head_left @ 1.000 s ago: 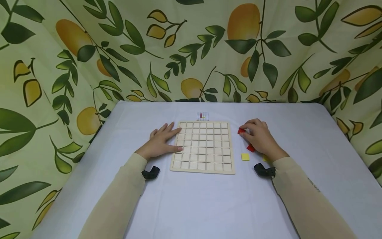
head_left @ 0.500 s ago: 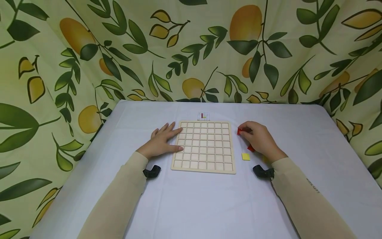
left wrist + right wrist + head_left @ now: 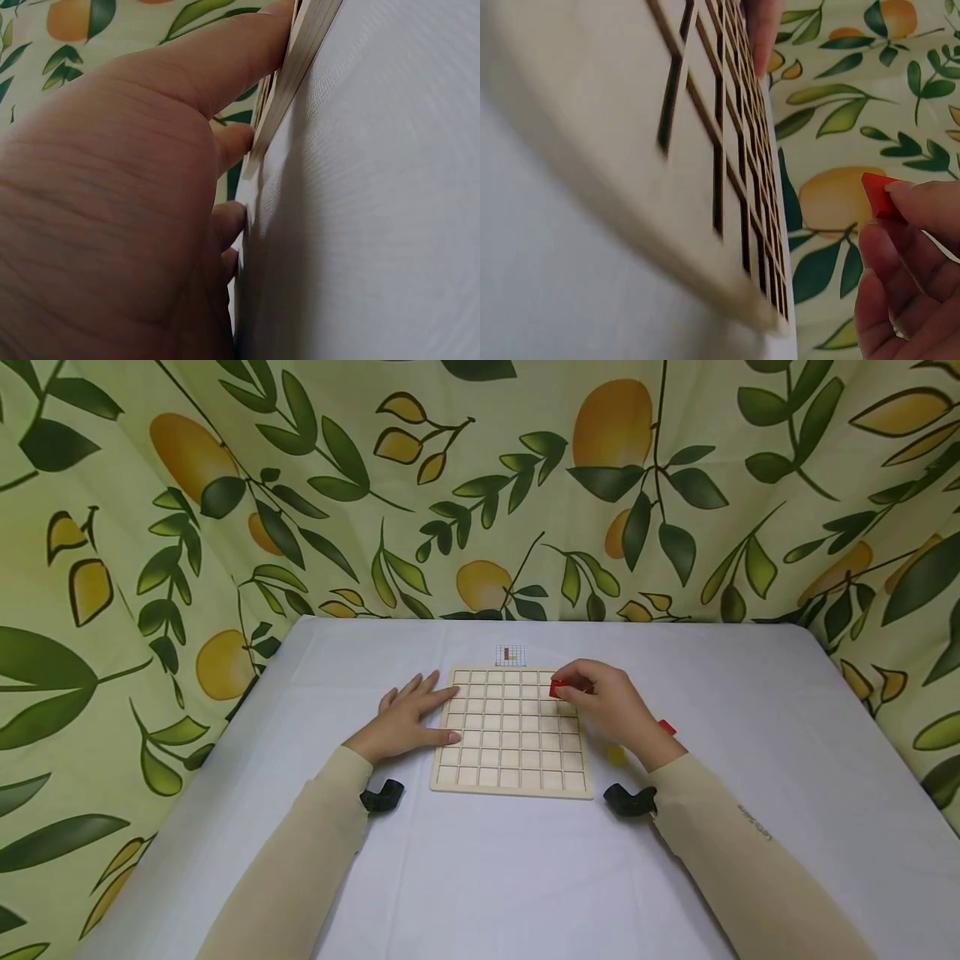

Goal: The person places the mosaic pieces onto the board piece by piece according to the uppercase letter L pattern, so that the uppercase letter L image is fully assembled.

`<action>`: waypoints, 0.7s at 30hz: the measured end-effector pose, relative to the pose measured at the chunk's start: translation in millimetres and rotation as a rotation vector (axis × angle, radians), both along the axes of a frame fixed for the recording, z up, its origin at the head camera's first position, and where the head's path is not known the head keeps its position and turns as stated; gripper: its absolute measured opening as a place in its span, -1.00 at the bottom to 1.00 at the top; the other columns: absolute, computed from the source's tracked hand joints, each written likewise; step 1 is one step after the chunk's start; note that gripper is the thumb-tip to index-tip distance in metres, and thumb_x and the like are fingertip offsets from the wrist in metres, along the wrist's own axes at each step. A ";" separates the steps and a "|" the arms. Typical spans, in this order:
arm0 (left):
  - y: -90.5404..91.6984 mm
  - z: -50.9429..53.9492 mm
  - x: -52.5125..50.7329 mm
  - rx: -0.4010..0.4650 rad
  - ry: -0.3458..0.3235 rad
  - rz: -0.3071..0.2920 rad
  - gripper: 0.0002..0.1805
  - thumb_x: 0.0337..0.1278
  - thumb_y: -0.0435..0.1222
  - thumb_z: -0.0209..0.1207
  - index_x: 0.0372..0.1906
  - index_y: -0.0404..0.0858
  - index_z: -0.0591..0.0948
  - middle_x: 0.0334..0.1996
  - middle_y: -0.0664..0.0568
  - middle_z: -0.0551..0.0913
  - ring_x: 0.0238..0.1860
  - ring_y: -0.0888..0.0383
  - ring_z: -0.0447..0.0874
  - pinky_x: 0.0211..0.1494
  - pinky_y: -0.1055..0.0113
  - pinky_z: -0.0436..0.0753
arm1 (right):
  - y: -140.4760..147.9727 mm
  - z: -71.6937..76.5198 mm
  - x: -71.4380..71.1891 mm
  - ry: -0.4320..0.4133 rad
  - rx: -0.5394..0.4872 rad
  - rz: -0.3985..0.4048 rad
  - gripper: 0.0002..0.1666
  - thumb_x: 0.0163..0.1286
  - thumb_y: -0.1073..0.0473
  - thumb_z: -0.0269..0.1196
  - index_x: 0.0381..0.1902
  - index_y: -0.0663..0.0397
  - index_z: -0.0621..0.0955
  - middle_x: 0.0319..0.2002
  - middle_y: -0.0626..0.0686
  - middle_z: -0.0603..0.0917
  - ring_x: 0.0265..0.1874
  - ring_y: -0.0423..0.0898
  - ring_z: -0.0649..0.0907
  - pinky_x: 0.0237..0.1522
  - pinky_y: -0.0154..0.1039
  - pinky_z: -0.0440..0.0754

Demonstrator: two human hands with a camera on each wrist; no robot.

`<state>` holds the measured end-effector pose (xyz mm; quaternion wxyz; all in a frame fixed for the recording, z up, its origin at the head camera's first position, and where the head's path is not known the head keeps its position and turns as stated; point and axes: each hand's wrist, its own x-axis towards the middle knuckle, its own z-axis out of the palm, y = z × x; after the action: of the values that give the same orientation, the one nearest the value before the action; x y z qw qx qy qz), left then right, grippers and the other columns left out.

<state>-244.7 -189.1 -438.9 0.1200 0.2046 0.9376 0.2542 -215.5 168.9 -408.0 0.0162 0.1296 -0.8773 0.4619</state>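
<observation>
A square wooden grid board (image 3: pixel 510 727) lies flat in the middle of the table, its cells bare wood. My left hand (image 3: pixel 405 718) is spread at its left edge, with the thumb and a finger resting on the rim; the left wrist view shows the thumb against the board's edge (image 3: pixel 304 56). Between thumb and fingertips, my right hand (image 3: pixel 611 702) pinches a red square tile (image 3: pixel 881 196) above the board's upper right part. Right of that wrist lies another red tile (image 3: pixel 667 727). A yellow tile (image 3: pixel 616 754) sits below the right hand, beside the board.
A small printed grid card (image 3: pixel 510 655) with red and yellow marks lies just beyond the board's far edge. White cloth covers the table (image 3: pixel 480 877). A leaf-and-fruit patterned curtain (image 3: pixel 420 543) hangs behind it.
My right hand has moved left with the red tile, from beside the board to above its upper right. The left hand stays put on the board's edge.
</observation>
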 end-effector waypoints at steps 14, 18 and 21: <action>-0.9 -3.7 -0.5 -0.003 0.004 -0.003 0.08 0.19 0.37 0.41 0.73 0.08 0.33 0.78 0.01 -0.08 0.75 -0.08 -0.36 0.63 -0.21 -0.37 | -55.2 -2.1 -25.1 -0.106 -0.041 0.061 -0.84 0.60 0.26 0.36 0.07 0.05 0.77 -0.05 0.03 0.75 -0.04 0.05 0.64 0.09 -0.03 0.62; -0.8 -2.8 -0.7 -0.010 0.004 -0.004 0.08 0.19 0.39 0.39 0.73 0.11 0.32 0.78 0.04 -0.08 0.75 -0.06 -0.36 0.64 -0.19 -0.36 | -65.2 -4.2 -33.4 -0.118 -0.024 0.072 -0.84 0.62 0.26 0.34 0.07 0.06 0.77 -0.02 0.05 0.74 -0.01 0.05 0.65 0.12 -0.03 0.62; -1.1 -3.2 -1.4 -0.025 0.004 -0.002 0.07 0.20 0.40 0.37 0.74 0.13 0.30 0.78 0.06 -0.10 0.75 -0.05 -0.36 0.64 -0.19 -0.36 | -71.6 -5.9 -39.3 -0.127 0.000 0.085 -0.83 0.65 0.26 0.31 0.09 0.08 0.76 0.02 0.07 0.74 0.02 0.06 0.65 0.16 -0.02 0.62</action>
<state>-246.1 -190.2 -442.0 0.1208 0.2047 0.9408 0.2418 -254.9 97.2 -413.9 -0.0592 0.1373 -0.8701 0.4696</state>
